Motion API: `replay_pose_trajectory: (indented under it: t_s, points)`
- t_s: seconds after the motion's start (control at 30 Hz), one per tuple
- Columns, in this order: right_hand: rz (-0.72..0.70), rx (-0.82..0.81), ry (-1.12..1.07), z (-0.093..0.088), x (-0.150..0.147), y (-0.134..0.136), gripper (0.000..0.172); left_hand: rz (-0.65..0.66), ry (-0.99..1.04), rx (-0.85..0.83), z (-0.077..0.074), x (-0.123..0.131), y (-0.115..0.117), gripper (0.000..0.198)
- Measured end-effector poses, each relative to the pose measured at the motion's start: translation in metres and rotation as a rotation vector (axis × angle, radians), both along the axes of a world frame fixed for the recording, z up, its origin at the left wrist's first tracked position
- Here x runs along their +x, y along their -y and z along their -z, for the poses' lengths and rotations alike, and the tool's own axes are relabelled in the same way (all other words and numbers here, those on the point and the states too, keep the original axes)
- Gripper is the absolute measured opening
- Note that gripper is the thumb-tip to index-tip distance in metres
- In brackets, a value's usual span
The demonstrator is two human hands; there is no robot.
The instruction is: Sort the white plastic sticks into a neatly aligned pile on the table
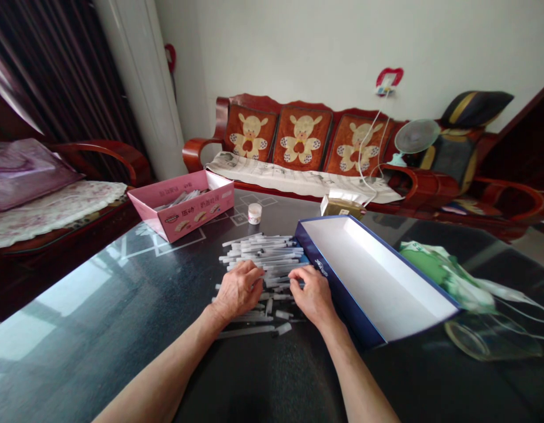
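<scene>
Left hand (239,291) and right hand (311,296) apart on my heap of white tubes (263,255), grip unclear — blue box (378,282) beside it open, white floor showing; pink box (184,217) beyond.

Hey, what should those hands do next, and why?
Maybe the right hand should gather a few white sticks and lay them in the blue box. The sticks lie in a messy pile, and the open box sits right beside that hand.
</scene>
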State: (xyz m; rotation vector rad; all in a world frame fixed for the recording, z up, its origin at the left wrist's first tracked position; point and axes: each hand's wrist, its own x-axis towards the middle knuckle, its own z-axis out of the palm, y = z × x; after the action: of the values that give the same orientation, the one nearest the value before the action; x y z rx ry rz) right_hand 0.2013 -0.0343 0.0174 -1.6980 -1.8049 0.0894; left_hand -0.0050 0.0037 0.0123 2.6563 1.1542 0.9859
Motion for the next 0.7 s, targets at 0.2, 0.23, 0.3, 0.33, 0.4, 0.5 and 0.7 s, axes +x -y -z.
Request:
replay_pose_trajectory:
  t_s: [0.2,0.23,0.3,0.33,0.4,0.5,0.7]
  points:
    - [0.067,-0.099,0.143,0.0010,-0.0043,0.0054,0.021,0.078,-0.142,-0.063,-0.0036,0.0013,0.0048,0.016]
    - [0.067,-0.104,0.151,0.0014,-0.0041,0.0057,0.022,0.098,-0.158,-0.068,-0.0042,0.0014,0.0053,0.016]
    - [0.063,-0.114,0.161,0.0021,-0.0031,0.0060,0.023,0.117,-0.166,-0.071,-0.0049,0.0015,0.0058,0.018]
    - [0.061,-0.120,0.162,0.0025,-0.0025,0.0062,0.024,0.114,-0.164,-0.068,-0.0050,0.0017,0.0059,0.020]
    - [0.060,-0.134,0.162,0.0030,-0.0019,0.0070,0.025,0.097,-0.163,-0.064,-0.0047,0.0022,0.0059,0.021]
    - [0.053,-0.136,0.172,0.0036,-0.0028,0.0086,0.026,0.079,-0.173,-0.062,-0.0037,0.0031,0.0055,0.021]
    - [0.093,-0.122,0.174,0.0044,-0.0040,0.0074,0.020,0.084,-0.174,-0.053,-0.0015,0.0024,0.0048,0.022]
